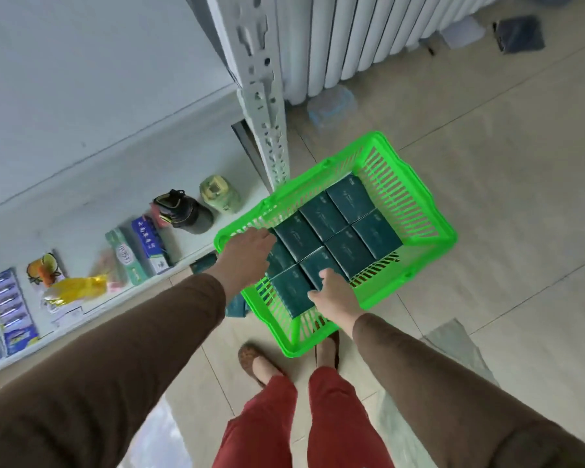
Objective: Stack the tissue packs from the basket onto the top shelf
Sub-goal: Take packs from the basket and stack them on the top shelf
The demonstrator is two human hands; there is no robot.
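Hands (247, 253) (335, 295) touch tissue packs (338, 228) in basket (416, 197).

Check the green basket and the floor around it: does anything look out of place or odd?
The tissue packs lie in tidy rows inside the green basket. One oddity: a similar dark teal pack lies on the floor outside it, beside the shelf edge, partly hidden by the left hand.

Head view peers steeply down, close over both hands (250, 255) reaching into the basket (419, 211) below.
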